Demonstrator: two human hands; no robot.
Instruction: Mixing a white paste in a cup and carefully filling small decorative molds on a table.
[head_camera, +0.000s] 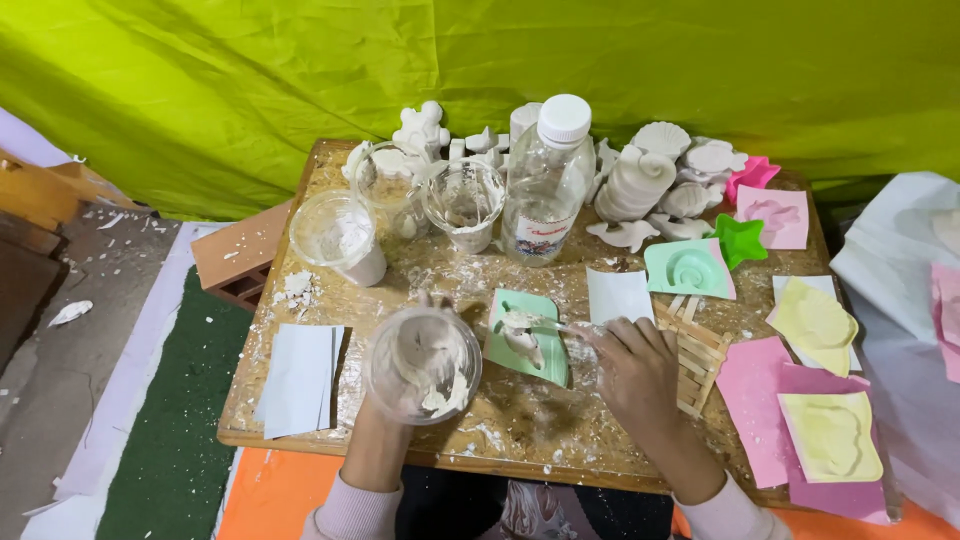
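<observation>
My left hand holds a clear plastic cup smeared with white plaster, tipped toward me. A thin stick is gripped in my right hand, its tip resting in white plaster inside a green mould that lies on the wooden table. The mould sits just right of the cup.
Clear cups and a plastic bottle stand at the back, with white plaster casts behind. Green, pink and yellow moulds fill the right side. White cards lie at left, a wooden stick rack beside my right hand.
</observation>
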